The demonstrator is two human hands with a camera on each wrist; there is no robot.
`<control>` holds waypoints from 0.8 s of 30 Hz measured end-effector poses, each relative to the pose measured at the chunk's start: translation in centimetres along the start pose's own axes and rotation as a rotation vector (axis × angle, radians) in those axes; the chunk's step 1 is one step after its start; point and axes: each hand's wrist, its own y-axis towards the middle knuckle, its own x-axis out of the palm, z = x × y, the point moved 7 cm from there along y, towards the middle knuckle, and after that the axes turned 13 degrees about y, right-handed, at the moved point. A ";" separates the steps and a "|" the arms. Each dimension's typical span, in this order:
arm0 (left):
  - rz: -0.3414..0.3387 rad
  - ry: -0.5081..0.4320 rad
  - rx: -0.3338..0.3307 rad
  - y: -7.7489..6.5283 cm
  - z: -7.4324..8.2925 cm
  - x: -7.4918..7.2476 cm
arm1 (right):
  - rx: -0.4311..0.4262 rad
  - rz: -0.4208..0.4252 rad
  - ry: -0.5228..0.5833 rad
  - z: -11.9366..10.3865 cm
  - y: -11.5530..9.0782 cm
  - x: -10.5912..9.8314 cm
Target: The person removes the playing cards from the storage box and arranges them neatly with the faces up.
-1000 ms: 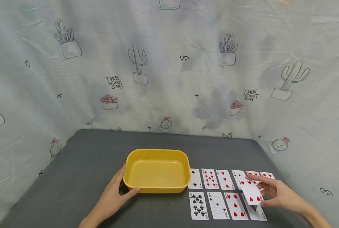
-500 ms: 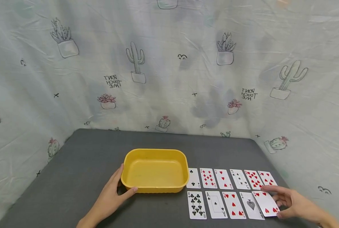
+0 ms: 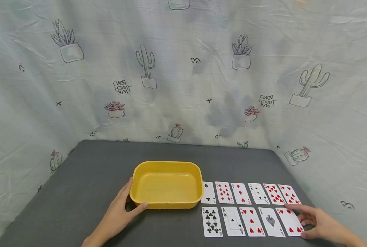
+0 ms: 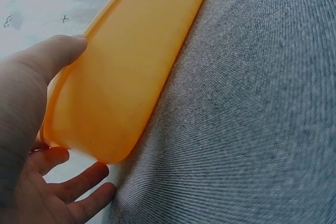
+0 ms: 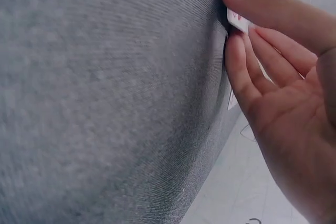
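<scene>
My left hand holds the near left corner of a yellow plastic tray. In the left wrist view the thumb lies at the rim and the other fingers sit around the tray's end. A four of hearts playing card lies face up at the right end of the front row. My right hand holds it by its right-hand corners, index finger at the far one and thumb at the near one. Beside it lies the ace of spades. The right wrist view shows only a sliver of card between the fingers.
Two rows of face-up cards lie right of the tray, including a ten of clubs, an ace of clubs and a three of clubs. The grey table meets a cactus-print curtain behind.
My right hand has carried the four of hearts rightward and down from above the ace of spades onto the table. It now lies just right of that ace. The left hand stays on the tray.
</scene>
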 end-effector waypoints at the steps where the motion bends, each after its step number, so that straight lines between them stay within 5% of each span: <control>1: 0.002 0.002 0.001 0.0 0.0 0.0 | -0.004 0.015 -0.041 0.1 -0.1 -0.1; 9: 0.010 0.004 0.007 -0.1 0.0 0.0 | 0.090 0.164 -0.341 0.1 -0.8 -0.4; 15: 0.017 0.005 0.016 -0.1 0.0 -0.1 | 0.227 0.209 -0.356 0.5 -0.8 -0.6; 24: 0.018 0.006 0.021 -0.1 0.0 -0.1 | 0.080 0.256 -0.307 -1.4 -0.7 0.4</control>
